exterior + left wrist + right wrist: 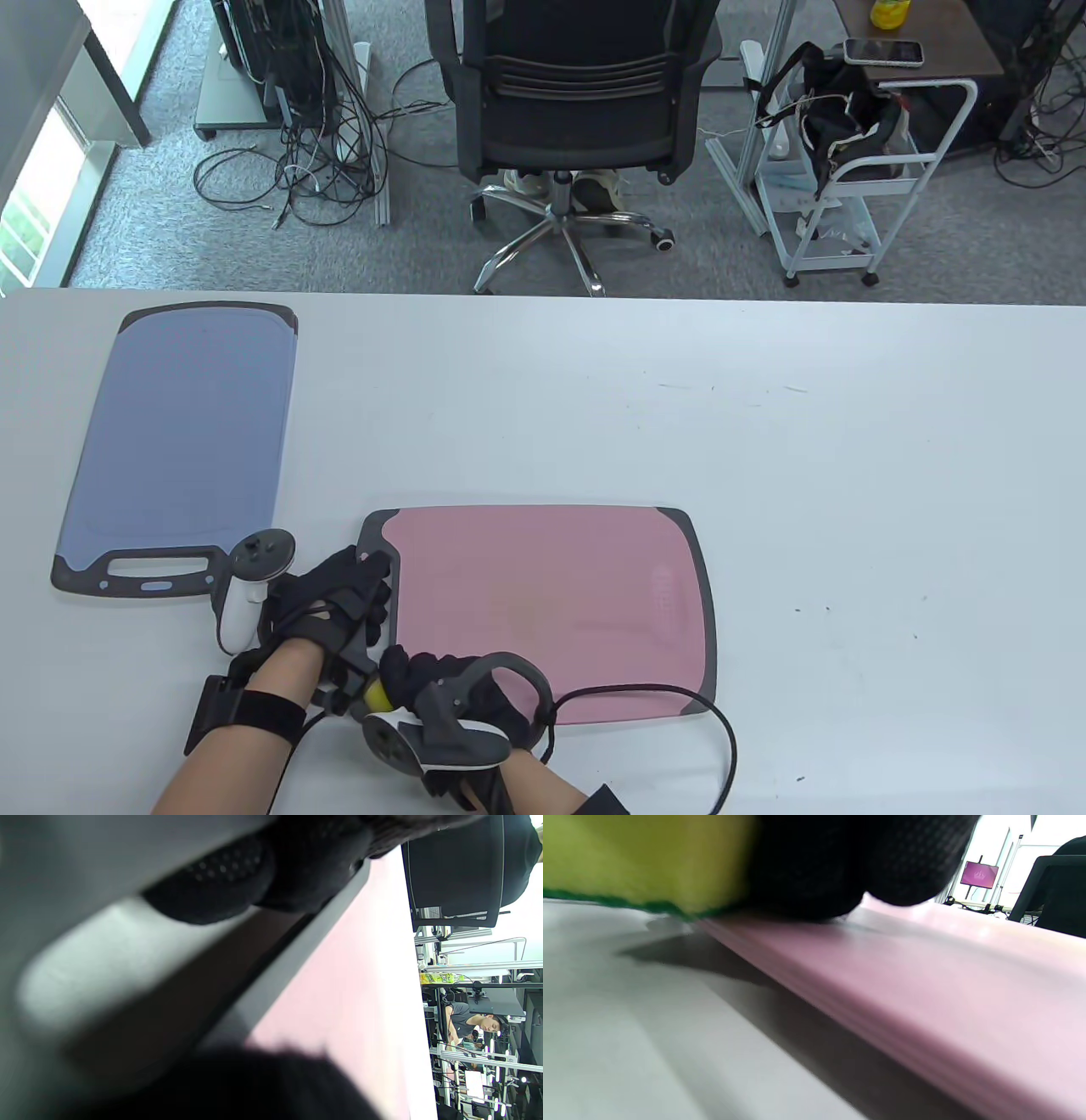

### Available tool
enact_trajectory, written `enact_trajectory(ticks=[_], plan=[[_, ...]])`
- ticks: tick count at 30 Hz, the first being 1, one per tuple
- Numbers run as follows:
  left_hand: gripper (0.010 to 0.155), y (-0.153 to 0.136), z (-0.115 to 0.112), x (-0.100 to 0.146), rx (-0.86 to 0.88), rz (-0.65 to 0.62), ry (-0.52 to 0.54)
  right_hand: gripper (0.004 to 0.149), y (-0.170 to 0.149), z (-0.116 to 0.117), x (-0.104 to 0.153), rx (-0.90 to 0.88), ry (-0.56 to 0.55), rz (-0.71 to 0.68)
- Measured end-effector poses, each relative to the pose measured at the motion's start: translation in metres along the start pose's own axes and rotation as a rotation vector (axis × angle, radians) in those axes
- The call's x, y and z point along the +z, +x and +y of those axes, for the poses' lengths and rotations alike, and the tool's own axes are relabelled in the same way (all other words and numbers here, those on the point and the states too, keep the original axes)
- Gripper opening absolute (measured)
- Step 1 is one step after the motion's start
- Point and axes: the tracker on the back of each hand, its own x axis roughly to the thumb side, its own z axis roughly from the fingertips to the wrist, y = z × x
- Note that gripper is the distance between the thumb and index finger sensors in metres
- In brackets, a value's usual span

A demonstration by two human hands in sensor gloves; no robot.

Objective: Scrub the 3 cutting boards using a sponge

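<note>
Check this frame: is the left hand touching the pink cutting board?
Touching. In the table view the left hand lies over the pink cutting board's grey handle end; the left wrist view shows gloved fingers right against that grey edge.

Your pink plastic cutting board with its dark grey rim [551, 611] looks smooth and faintly glossy, as does the blue plastic cutting board [182, 441] on the far left. The yellow foam sponge with a green scouring layer [640, 861] looks soft and rough-edged. The white table top [848, 475] is matt, lightly scuffed.
</note>
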Motion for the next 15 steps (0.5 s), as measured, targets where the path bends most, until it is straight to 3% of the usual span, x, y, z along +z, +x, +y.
enact_trajectory(ticks=[4,8,12,15], plan=[[0.052,-0.002,0.004,-0.002,0.061,0.021,-0.014,0.075,-0.055,0.007,0.041,0.077,0.046,0.116],[0.052,-0.003,0.004,-0.002,0.063,0.017,-0.015,0.074,-0.127,0.017,0.098,0.037,0.089,0.312],[0.053,-0.003,0.004,-0.002,0.074,0.023,-0.021,0.073,-0.208,0.028,0.172,-0.021,0.091,0.581],[0.053,-0.005,0.006,-0.003,0.091,0.042,-0.033,0.072,-0.242,0.032,0.2,-0.046,0.095,0.706]])
